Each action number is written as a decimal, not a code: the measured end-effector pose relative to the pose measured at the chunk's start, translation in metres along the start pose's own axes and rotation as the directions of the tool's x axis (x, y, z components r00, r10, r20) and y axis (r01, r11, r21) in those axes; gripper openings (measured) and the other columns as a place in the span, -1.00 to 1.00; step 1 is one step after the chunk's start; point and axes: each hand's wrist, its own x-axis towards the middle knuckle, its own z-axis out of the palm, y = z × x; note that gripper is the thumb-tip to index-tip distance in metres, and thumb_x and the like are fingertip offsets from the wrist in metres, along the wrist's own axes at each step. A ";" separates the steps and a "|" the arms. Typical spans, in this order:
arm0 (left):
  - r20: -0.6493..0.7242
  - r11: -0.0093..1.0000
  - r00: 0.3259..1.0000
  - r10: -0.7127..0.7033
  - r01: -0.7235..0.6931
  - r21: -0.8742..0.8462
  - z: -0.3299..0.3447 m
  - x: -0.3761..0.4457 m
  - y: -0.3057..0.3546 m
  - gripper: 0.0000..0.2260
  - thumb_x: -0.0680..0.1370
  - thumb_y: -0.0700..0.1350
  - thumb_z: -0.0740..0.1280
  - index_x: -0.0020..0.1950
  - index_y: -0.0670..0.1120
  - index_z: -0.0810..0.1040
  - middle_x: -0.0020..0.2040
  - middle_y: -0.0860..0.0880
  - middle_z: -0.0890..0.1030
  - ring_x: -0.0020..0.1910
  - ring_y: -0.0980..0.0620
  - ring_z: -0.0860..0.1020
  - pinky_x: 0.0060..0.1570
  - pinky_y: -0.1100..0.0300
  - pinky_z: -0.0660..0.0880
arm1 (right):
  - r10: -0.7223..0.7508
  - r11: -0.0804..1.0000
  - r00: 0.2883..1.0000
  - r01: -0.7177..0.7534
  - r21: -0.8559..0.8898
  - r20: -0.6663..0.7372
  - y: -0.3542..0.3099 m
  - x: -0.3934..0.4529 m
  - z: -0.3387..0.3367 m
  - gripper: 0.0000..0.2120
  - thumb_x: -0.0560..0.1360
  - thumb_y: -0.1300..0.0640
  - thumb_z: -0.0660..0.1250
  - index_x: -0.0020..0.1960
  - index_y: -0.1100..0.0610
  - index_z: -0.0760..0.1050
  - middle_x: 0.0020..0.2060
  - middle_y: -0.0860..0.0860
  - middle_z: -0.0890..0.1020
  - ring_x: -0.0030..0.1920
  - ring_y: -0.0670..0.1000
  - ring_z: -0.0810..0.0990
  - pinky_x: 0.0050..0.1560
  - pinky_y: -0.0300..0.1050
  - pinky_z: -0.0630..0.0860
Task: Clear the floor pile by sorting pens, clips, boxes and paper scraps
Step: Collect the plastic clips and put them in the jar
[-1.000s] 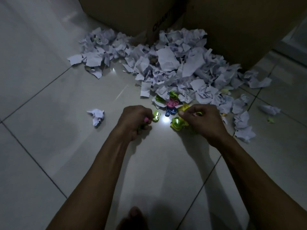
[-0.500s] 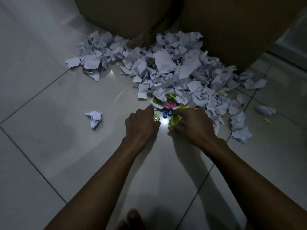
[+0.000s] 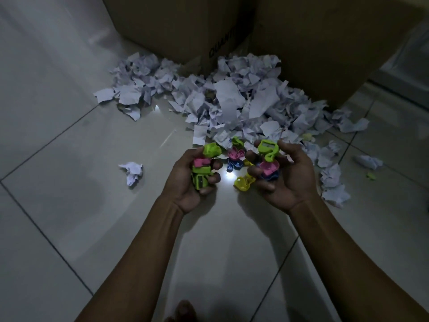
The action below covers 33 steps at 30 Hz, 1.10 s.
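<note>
My left hand (image 3: 185,182) is turned palm up, closed around green and pink plastic clips (image 3: 201,169). My right hand (image 3: 287,180) is also palm up, holding green, pink, blue and yellow clips (image 3: 267,156). Both hands hover just above the tiled floor, at the near edge of a pile of torn white paper scraps (image 3: 232,105). A few more clips, pink and blue (image 3: 235,159), lie on the floor between my hands.
Two large cardboard boxes (image 3: 185,26) stand behind the pile. A crumpled paper ball (image 3: 132,171) lies alone on the left. More loose scraps (image 3: 334,182) sit to the right of my right hand. My foot (image 3: 183,310) shows at the bottom edge.
Both hands were palm down over the clips on the floor. They have since closed on the clips, lifted and turned palm up.
</note>
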 end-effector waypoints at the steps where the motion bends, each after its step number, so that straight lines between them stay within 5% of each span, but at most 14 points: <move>1: -0.011 1.000 1.000 0.015 -0.015 0.005 0.000 0.000 0.000 -0.77 0.47 0.01 0.20 -0.02 -0.10 0.51 -0.28 -0.03 0.53 -0.51 0.08 0.40 -0.63 0.39 0.16 | 0.008 1.000 1.000 -0.008 0.012 0.011 0.001 0.002 0.000 -0.66 0.16 0.00 0.42 -0.12 0.15 0.66 -0.22 0.08 0.62 -0.44 -0.01 0.49 -0.60 -0.37 0.21; 5: -0.130 0.997 0.990 0.058 -0.051 0.058 0.001 0.002 0.001 -0.77 0.43 -0.06 0.23 -0.03 -0.16 0.52 -0.22 -0.06 0.64 -0.52 0.08 0.41 -0.63 0.37 0.14 | 0.017 0.999 1.000 -0.017 0.036 -0.018 0.004 0.011 -0.001 -0.68 0.00 0.10 0.56 -0.27 0.13 0.63 -0.23 0.07 0.64 -0.44 -0.03 0.54 -0.66 -0.35 0.28; 9: -0.298 0.987 0.950 0.090 -0.045 0.154 -0.003 0.005 0.002 -0.87 0.51 -0.15 0.18 -0.17 -0.15 0.49 -0.28 -0.09 0.63 -0.53 0.07 0.38 -0.59 0.35 0.10 | 0.015 1.000 0.996 -0.016 -0.016 -0.089 0.003 0.017 0.008 -0.89 0.15 0.11 0.37 -0.35 0.12 0.58 -0.35 0.03 0.59 -0.49 -0.03 0.48 -0.68 -0.38 0.19; 14: -0.399 0.971 0.912 0.090 0.008 0.238 -0.007 0.007 0.001 -0.88 0.47 -0.14 0.26 -0.25 -0.12 0.49 -0.37 -0.07 0.52 -0.55 0.07 0.32 -0.64 0.41 0.14 | 0.016 0.953 0.979 -0.077 -0.292 -0.205 0.003 0.034 0.020 -0.84 0.40 0.22 0.21 -0.11 0.19 0.55 -0.39 0.09 0.49 -0.56 0.01 0.39 -0.65 -0.39 0.11; 16: -0.419 0.972 0.904 0.090 0.012 0.234 -0.007 0.007 0.000 -0.86 0.47 -0.13 0.27 -0.29 -0.11 0.47 -0.39 -0.06 0.49 -0.56 0.07 0.31 -0.63 0.41 0.13 | -0.088 0.808 0.952 -0.103 -0.580 -0.292 0.003 0.040 0.028 -0.87 0.44 0.18 0.34 -0.12 0.24 0.60 -0.42 0.10 0.49 -0.57 -0.01 0.37 -0.63 -0.33 0.15; 19: -0.425 0.979 0.901 0.089 -0.002 0.201 -0.009 0.008 -0.001 -0.85 0.50 -0.13 0.25 -0.26 -0.12 0.47 -0.39 -0.06 0.50 -0.57 0.08 0.31 -0.63 0.40 0.14 | -0.298 0.360 0.933 -0.086 -0.929 -0.202 0.003 0.051 0.033 -0.81 0.39 0.03 0.50 -0.21 0.17 0.68 -0.53 0.00 0.55 -0.58 -0.09 0.44 -0.56 -0.26 0.31; 21: -0.430 0.978 0.898 0.097 -0.006 0.208 -0.011 0.008 -0.002 -0.87 0.51 -0.13 0.24 -0.22 -0.13 0.48 -0.39 -0.06 0.51 -0.56 0.08 0.31 -0.63 0.40 0.14 | -0.399 -0.018 0.912 -0.116 -0.993 -0.099 0.003 0.062 0.030 -0.83 0.38 -0.02 0.47 -0.23 0.09 0.69 -0.42 -0.03 0.65 -0.41 -0.09 0.57 -0.40 -0.21 0.49; 23: -0.429 0.977 0.896 0.113 -0.021 0.212 -0.012 0.008 -0.001 -0.89 0.50 -0.15 0.24 -0.19 -0.15 0.48 -0.39 -0.07 0.52 -0.55 0.07 0.31 -0.62 0.39 0.14 | -0.507 -0.233 0.861 -0.175 -0.957 -0.034 0.000 0.071 0.028 -0.82 0.33 -0.03 0.40 -0.18 0.06 0.66 -0.25 -0.01 0.68 -0.25 0.01 0.62 -0.21 -0.06 0.61; 25: -0.431 0.976 0.894 0.124 -0.030 0.218 -0.012 0.007 0.001 -0.90 0.50 -0.16 0.25 -0.18 -0.15 0.48 -0.39 -0.07 0.52 -0.55 0.06 0.30 -0.62 0.38 0.13 | -0.565 -0.267 0.825 -0.209 -0.941 -0.023 -0.006 0.074 0.029 -0.74 0.27 -0.07 0.37 -0.11 0.04 0.61 -0.16 0.02 0.65 -0.16 0.08 0.61 -0.15 0.02 0.61; 29: -0.440 0.981 0.891 0.113 -0.028 0.194 -0.018 0.007 0.000 -0.90 0.48 -0.14 0.26 -0.19 -0.16 0.48 -0.36 -0.09 0.53 -0.54 0.06 0.30 -0.61 0.38 0.13 | -0.495 -0.362 0.869 -0.232 -0.903 -0.025 -0.006 0.082 0.034 -0.77 0.22 -0.10 0.33 -0.24 0.03 0.47 -0.21 0.05 0.55 -0.16 0.13 0.59 -0.31 -0.14 0.43; 33: -0.447 0.983 0.889 0.103 -0.024 0.180 -0.019 0.006 -0.001 -0.87 0.49 -0.14 0.25 -0.20 -0.18 0.48 -0.35 -0.09 0.53 -0.54 0.06 0.30 -0.60 0.38 0.12 | -0.483 -0.192 0.876 -0.099 -0.976 0.006 -0.006 0.081 0.042 -0.67 0.34 -0.09 0.36 0.07 -0.07 0.66 0.07 -0.03 0.68 0.05 0.04 0.62 0.03 -0.06 0.59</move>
